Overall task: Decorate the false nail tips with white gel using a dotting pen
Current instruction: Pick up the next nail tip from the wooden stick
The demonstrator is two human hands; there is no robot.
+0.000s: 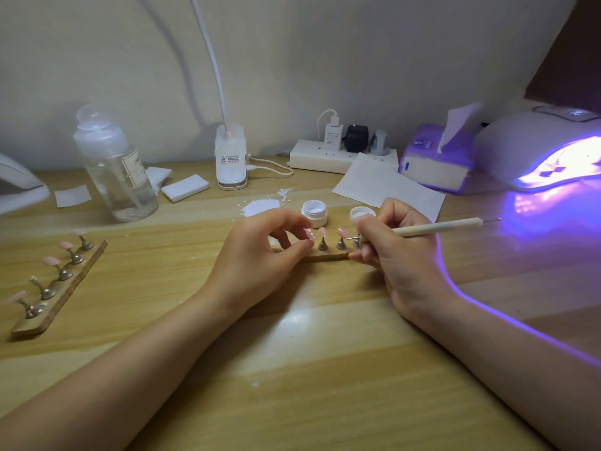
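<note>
Now dotting is underway: the pen (435,227) is pinched in the right hand (400,252), its point at a pink tip (342,232) on the stand (325,256), steadied by the left hand's (260,252) curled fingers. Next, a light touch is probably needed.

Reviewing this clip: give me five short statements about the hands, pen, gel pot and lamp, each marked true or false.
1. The right hand holds the dotting pen. True.
2. The left hand lifts the gel pot. False: it rests at the nail stand; the pot sits on the table behind.
3. The gel pot is open. True; its lid lies beside it.
4. The curing lamp is off. False: it glows purple.
5. The second stand lies right of the hands. False: it lies to their left.
</note>
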